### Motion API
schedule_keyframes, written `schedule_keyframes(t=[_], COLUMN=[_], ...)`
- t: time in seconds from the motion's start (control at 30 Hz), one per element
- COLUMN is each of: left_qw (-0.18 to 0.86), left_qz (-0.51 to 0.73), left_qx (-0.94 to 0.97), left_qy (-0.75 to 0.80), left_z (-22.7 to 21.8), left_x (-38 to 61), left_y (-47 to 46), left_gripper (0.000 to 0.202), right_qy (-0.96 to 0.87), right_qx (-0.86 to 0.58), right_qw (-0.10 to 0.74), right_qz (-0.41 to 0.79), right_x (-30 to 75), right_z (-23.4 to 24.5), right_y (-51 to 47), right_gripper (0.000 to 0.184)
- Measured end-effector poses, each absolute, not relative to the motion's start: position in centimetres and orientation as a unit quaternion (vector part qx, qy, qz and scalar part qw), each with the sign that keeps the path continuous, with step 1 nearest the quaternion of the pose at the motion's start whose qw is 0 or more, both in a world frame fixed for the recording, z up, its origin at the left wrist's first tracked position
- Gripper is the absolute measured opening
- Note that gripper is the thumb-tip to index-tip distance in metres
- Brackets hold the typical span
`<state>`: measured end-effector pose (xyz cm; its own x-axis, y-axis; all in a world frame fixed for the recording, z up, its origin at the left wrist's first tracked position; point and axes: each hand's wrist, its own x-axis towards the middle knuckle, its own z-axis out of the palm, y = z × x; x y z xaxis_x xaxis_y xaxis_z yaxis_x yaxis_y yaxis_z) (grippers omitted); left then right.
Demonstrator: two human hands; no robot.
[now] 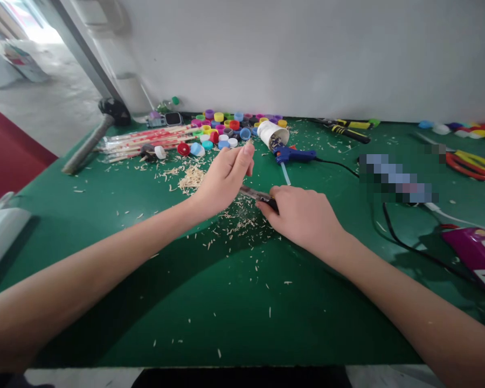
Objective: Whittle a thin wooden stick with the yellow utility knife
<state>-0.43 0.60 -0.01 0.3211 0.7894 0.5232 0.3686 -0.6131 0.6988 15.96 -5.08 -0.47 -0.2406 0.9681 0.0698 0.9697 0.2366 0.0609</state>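
Observation:
My right hand (307,215) is wrapped round the dark handle of a utility knife (254,193), its metal part pointing left toward my other hand. Just left of it, my left hand (226,175) is closed with the thumb on top; whatever its fingers hold is hidden. Short pale wood slivers (242,221) lie scattered on the green table below both hands. A denser pile of slivers (192,178) sits beside my left wrist. Past my fingers, a white paper cup (271,133) lies on its side with slivers in its mouth.
Colourful bottle caps (234,125) and wrapped chopsticks (149,141) lie at the back, with a hammer (89,143) to the left. A blue glue gun (295,155), its cord, pliers (350,133), scissors (471,164) and a purple power strip (471,250) occupy the right side.

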Motion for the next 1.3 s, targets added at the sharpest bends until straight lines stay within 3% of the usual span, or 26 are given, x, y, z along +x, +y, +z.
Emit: schedule_keyframes(t=[0.53, 0.87, 1.3], left_qw=[0.361, 0.453, 0.417], left_qz=[0.447, 0.479, 0.479], left_qx=[0.750, 0.696, 0.722], left_qy=[0.326, 0.286, 0.274], left_z=[-0.5, -1.2, -1.1], left_x=[-0.7, -0.5, -0.1], left_y=[0.9, 1.5, 0.9], left_gripper=[0.050, 0.053, 0.053], right_qy=[-0.818, -0.794, -0.822], right_qx=[-0.567, -0.606, -0.560], right_qw=[0.004, 0.024, 0.026], right_qz=[-0.092, -0.045, -0.095], right_x=[14.6, 15.8, 14.9], right_z=[-1.3, -1.5, -2.1], right_y=[-5.7, -4.8, -5.1], right_gripper=[0.035, 0.038, 0.042])
